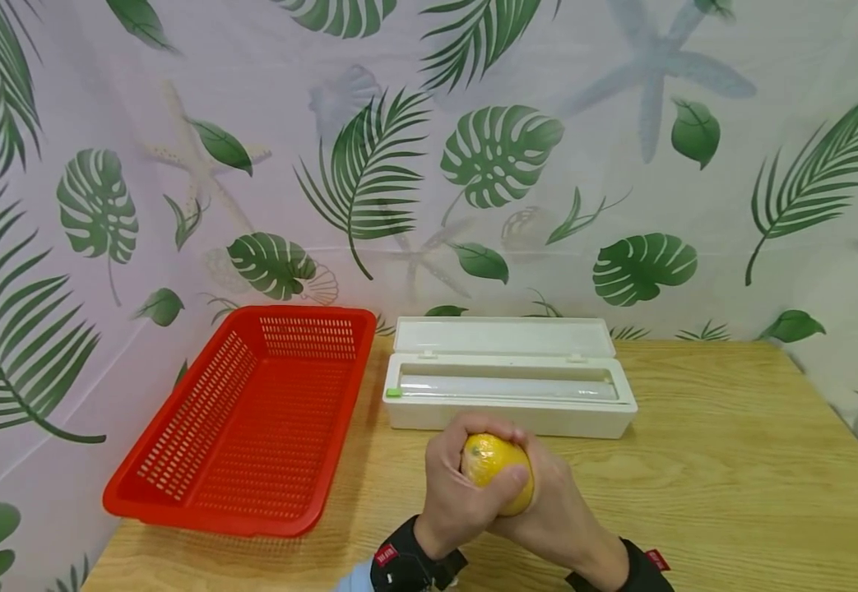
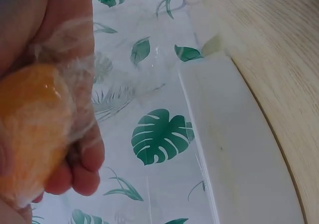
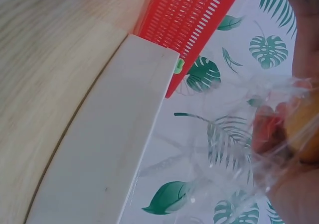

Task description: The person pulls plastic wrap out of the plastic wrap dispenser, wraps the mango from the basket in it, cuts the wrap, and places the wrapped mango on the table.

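Both hands hold a yellow-orange fruit, which looks like an orange (image 1: 484, 460), in front of the white box. My left hand (image 1: 447, 485) curls round its left side, with the thumb across the front. From the right, my right hand (image 1: 554, 510) cups the fruit, its fingers partly hidden behind it. Shiny clear cling film covers the orange (image 2: 37, 129) in the left wrist view. Loose film (image 3: 271, 149) spreads from the hands in the right wrist view. Just beyond the hands stands the cling film dispenser (image 1: 510, 419), lid up, a roll (image 1: 503, 386) inside.
A red perforated plastic basket (image 1: 317, 501) stands on the left of the wooden table (image 1: 732, 460), with nothing in it. A green slider (image 1: 394, 393) sits at the dispenser's left end. Leaf-printed cloth (image 1: 399, 205) hangs behind and at the sides.
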Available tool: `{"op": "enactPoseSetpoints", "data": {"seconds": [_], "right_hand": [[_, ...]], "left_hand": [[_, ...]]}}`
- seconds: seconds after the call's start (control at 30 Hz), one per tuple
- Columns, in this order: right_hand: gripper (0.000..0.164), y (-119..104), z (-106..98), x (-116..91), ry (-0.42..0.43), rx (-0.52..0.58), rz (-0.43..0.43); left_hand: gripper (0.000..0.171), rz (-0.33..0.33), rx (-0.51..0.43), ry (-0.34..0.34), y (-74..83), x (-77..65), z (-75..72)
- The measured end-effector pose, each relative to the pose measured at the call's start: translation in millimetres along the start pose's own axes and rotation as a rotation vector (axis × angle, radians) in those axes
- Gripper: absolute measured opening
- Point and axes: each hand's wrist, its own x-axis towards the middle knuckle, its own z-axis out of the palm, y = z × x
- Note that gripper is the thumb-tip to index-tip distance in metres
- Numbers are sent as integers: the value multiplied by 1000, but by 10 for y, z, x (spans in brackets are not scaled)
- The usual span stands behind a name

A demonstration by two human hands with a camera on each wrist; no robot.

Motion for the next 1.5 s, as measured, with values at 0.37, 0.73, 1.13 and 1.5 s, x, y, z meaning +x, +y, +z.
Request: {"op": "enactPoseSetpoints", "data": {"seconds": [0.37, 0.73, 1.13, 1.5], "right_hand": [[64, -63, -75, -22, -161, 271, 102], [66, -59, -67, -27, -223, 290, 174], [66, 164, -280, 136, -111, -406, 44], [72, 191, -182, 77, -156, -622, -84]], "left_hand": [[21, 61, -117, -133, 136, 127, -25], [14, 16, -13, -40, 47, 32, -37], [77, -88, 763, -360, 21, 159, -253], [98, -16, 1516, -664, 140, 54, -116]]}}
